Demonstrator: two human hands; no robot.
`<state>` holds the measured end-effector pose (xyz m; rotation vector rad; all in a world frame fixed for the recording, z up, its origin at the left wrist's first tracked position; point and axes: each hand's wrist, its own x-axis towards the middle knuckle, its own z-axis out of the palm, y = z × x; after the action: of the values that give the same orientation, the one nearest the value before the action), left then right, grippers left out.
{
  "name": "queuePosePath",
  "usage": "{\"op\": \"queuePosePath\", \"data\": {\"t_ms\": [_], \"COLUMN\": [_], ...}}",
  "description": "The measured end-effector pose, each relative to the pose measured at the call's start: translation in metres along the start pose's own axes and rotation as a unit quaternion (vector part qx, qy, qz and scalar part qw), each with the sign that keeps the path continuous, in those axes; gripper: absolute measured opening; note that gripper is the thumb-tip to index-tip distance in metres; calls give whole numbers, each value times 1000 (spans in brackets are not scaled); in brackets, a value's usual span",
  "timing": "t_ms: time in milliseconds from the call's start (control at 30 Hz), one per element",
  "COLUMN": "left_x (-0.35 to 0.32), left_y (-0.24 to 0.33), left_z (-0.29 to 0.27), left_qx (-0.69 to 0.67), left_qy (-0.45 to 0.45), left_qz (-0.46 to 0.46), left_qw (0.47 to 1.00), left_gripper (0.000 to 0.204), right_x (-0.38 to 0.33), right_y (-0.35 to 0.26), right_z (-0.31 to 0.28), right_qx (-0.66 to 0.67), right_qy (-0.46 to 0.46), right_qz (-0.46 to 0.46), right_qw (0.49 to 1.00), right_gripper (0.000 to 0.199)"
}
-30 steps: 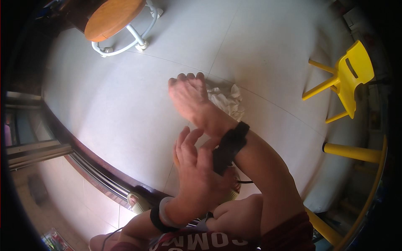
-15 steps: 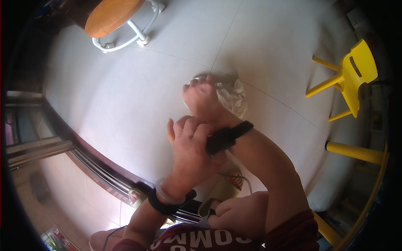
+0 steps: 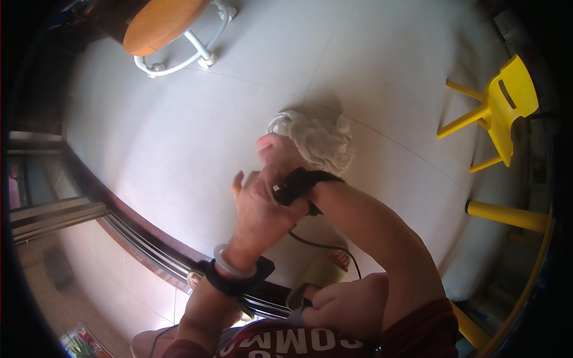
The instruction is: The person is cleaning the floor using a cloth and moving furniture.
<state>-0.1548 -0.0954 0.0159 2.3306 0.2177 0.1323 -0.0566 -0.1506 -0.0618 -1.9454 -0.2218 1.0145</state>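
Observation:
My left hand (image 3: 256, 197) is closed over my right wrist, gripping the black wrist strap (image 3: 307, 182) there. Part of the strap is hidden under its fingers, while one finger sticks out to the left. My right hand (image 3: 280, 152) is turned partly sideways with its fingers curled in, and I see nothing between them. Just beyond it is a crumpled whitish cloth (image 3: 322, 140), partly covered by the hand. My left wrist carries a pale bracelet (image 3: 231, 265) and a black band (image 3: 230, 283). A dark cable (image 3: 322, 244) curves below the wrists.
A round stool (image 3: 164, 27) with an orange seat and white castors stands far left. At the right is a yellow chair (image 3: 507, 113), with a yellow tube (image 3: 504, 216) nearer me. A dark door track (image 3: 137, 230) crosses the lower left. Sandals (image 3: 325, 268) show below my hands.
My right hand has drawn back toward me and turned, uncovering more of the cloth. The strapped wrist and my left hand have shifted slightly left. More of the cable shows.

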Motion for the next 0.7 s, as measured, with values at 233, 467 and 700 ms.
{"op": "queuePosePath", "data": {"t_ms": [233, 467, 700], "left_x": [5, -2, 2], "left_y": [-6, -56, -50], "left_z": [-7, -12, -41], "left_qx": [-161, -342, -401], "left_qy": [-62, -81, -102], "left_qz": [-122, -201, -193], "left_qw": [977, 914, 889], "left_gripper": [26, 27, 25], "right_x": [11, -27, -65], "right_y": [33, 10, -46], "right_z": [12, 4, -27], "right_qx": [263, -125, -5], "right_qy": [-9, -64, -284], "right_qz": [34, -125, -49], "right_qw": [964, 982, 958], "right_gripper": [36, 29, 27]}}
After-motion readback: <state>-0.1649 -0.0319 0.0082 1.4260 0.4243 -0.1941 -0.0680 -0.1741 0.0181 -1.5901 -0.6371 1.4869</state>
